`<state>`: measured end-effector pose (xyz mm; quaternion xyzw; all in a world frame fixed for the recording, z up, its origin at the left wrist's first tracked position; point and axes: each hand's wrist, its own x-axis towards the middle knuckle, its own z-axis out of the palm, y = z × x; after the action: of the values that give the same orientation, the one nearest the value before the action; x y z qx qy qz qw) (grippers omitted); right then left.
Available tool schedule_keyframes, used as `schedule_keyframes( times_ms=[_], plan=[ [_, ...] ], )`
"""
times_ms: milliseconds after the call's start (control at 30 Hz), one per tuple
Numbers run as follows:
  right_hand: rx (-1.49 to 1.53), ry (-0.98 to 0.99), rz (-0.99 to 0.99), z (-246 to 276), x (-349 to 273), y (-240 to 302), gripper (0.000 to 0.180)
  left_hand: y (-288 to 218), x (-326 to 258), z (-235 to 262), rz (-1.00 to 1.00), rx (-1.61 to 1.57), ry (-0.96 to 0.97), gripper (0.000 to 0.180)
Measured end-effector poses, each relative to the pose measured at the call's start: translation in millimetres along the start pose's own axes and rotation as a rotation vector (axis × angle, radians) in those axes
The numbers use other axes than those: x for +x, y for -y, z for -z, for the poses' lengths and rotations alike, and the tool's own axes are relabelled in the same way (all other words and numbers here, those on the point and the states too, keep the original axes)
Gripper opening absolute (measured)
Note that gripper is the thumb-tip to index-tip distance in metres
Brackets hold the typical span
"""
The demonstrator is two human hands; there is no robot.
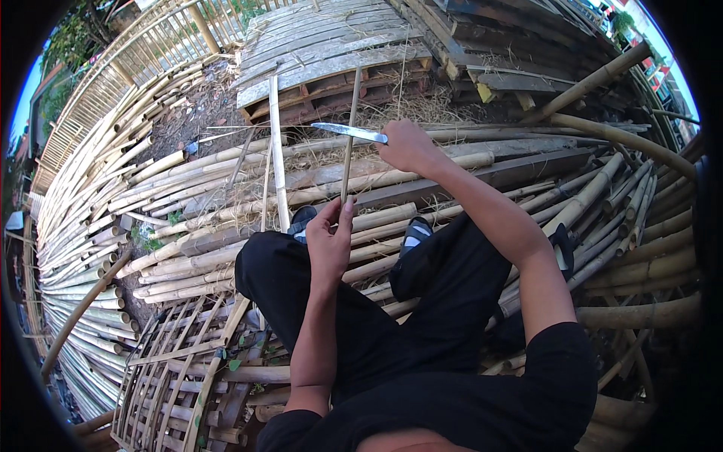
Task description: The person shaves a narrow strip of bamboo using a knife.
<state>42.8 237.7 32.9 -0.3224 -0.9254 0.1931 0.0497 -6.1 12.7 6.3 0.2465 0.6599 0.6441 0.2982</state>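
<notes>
My left hand [329,235] is closed around the lower end of a thin bamboo strip [352,113], which stands up and away from me. In my right hand [410,147] is a knife [350,132], gripped by its handle, mostly hidden in my fist. Its blade points left and crosses the strip above my left hand. Whether the edge bites into the strip, I cannot tell. Left of my left hand, a wider pale bamboo slat [278,151] leans upright beside my foot.
Bamboo poles [301,181] lie across the ground under and before my feet. Beyond them is a wooden pallet [324,56], with stacked timber [520,53] to its right. A lattice of bamboo strips [177,369] lies at lower left. Thick poles [629,139] slant in at right.
</notes>
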Motion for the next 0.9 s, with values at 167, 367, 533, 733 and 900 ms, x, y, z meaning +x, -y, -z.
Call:
schedule_keyframes(
  times_ms=[167, 367, 533, 733, 900],
  plan=[
    [0.002, -0.01, 0.04, -2, -1, -1, 0.029, 5, 1, 0, -0.012, 0.002, -0.006, 0.027],
    [0.04, -0.035, 0.047, -2, -3, -3, 0.036, 4, 1, 1, 0.019, 0.023, 0.003, 0.028],
    [0.069, 0.108, 0.064, 17, -9, 10, 0.059, 4, 1, 2, 0.006, 0.05, -0.034, 0.025],
    [0.104, 0.227, 0.019, 24, -9, 12, 0.076, 8, 3, 2, -0.011, 0.078, -0.058, 0.026],
    [0.165, 0.194, 0.113, 13, -4, 0, 0.078, 12, 4, 5, 0.001, 0.095, -0.07, 0.026]
  ],
)
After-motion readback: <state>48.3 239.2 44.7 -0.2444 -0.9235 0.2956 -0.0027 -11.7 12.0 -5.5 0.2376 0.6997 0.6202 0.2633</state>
